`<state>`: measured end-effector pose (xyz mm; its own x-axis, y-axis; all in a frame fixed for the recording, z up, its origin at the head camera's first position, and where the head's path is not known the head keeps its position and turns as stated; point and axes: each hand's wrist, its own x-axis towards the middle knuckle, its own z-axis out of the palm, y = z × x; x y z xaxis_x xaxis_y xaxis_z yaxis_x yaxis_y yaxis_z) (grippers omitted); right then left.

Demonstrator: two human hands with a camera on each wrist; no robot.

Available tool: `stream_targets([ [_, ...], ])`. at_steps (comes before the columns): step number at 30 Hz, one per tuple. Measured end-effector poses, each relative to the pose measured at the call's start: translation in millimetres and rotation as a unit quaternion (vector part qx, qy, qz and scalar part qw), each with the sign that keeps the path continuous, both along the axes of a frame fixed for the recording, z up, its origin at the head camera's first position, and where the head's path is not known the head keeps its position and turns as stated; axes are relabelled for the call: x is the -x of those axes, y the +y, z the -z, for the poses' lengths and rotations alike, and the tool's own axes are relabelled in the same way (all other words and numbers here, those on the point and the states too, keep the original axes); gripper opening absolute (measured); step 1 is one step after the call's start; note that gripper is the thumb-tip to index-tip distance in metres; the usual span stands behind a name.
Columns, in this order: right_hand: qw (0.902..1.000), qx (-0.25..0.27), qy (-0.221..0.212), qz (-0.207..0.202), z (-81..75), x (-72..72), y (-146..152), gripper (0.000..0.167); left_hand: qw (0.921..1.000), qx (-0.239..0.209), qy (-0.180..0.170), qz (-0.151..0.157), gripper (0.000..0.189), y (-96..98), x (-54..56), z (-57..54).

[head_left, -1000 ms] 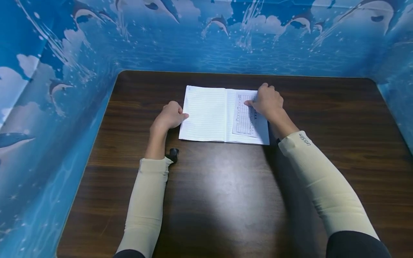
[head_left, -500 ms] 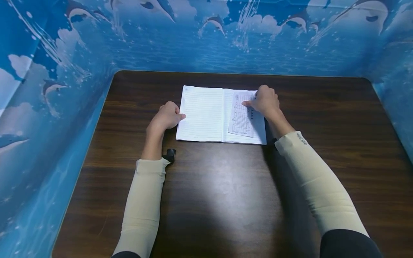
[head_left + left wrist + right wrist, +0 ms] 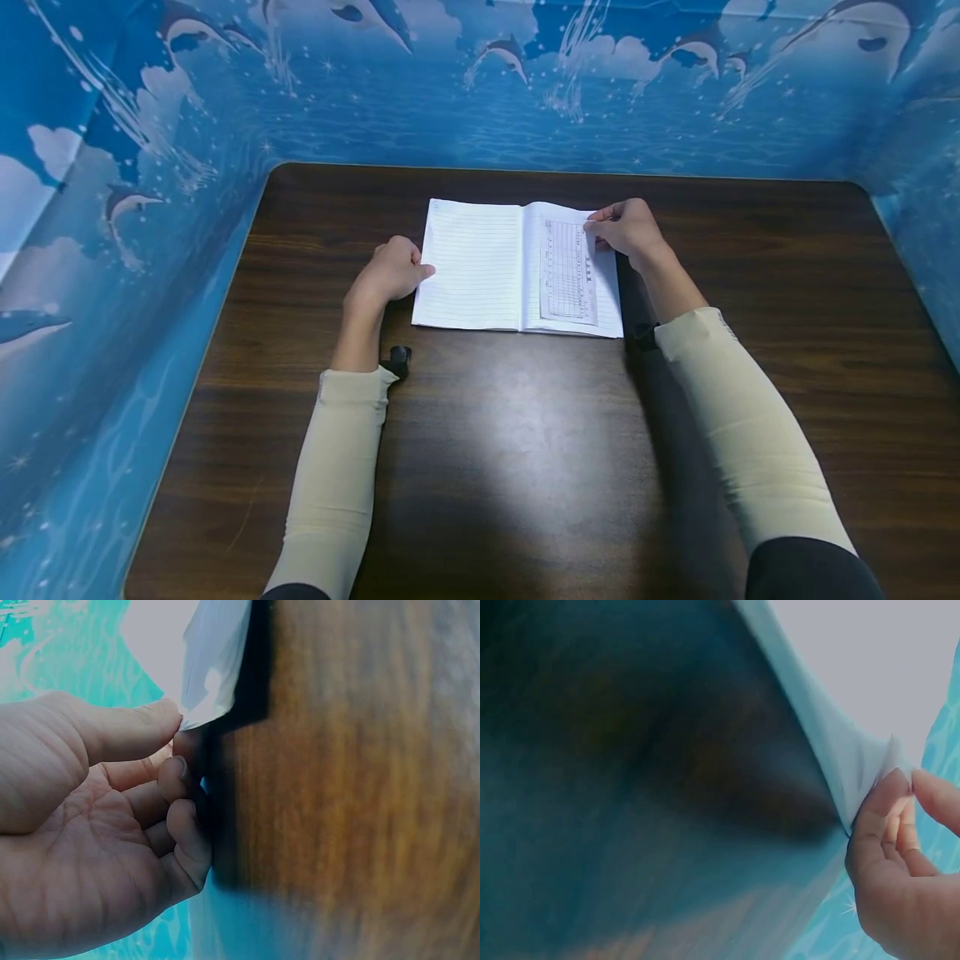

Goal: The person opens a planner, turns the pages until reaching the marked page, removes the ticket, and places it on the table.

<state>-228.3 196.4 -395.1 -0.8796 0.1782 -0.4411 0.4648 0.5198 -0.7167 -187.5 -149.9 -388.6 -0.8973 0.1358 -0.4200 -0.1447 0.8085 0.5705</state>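
Observation:
An open lined notebook (image 3: 472,267) lies on the dark wooden table, its left page ruled. On its right page is a smaller printed sheet or panel (image 3: 567,275) with a grid. My left hand (image 3: 390,268) pinches the notebook's left edge between thumb and index finger; in the left wrist view the thumb (image 3: 139,729) presses on the white page edge. My right hand (image 3: 630,229) pinches a page at the upper right edge. In the right wrist view its fingertips (image 3: 891,791) hold a puckered bit of the white page, which lifts slightly.
The brown table (image 3: 765,333) extends around the notebook on all sides. A blue curtain (image 3: 420,100) printed with dolphins rises behind and beside it. A black wrist-worn device (image 3: 397,360) sits at the left wrist.
My right hand has shifted slightly right and turned, its thumb drawn back from the printed sheet to the page's edge. The right page now bulges a little near the fold. The left hand keeps its hold.

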Motion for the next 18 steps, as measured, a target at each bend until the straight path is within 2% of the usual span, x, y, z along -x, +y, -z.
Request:
stream_targets([
  [6,0.9999,0.006,0.012,0.004,3.4,-0.6,3.9,0.030,1.0000,0.005,-0.004,0.000,0.049,0.4,-0.3,-1.0],
  [11,0.9999,0.009,0.004,0.005,2.9,-0.6,7.6,0.031,0.9999,0.006,-0.007,-0.005,0.049,1.8,-1.7,-1.9],
  [18,0.9998,0.019,0.005,0.001,-6.6,-0.5,11.0,0.030,0.9999,-0.009,-0.002,-0.012,0.048,2.8,-3.9,-4.6],
])
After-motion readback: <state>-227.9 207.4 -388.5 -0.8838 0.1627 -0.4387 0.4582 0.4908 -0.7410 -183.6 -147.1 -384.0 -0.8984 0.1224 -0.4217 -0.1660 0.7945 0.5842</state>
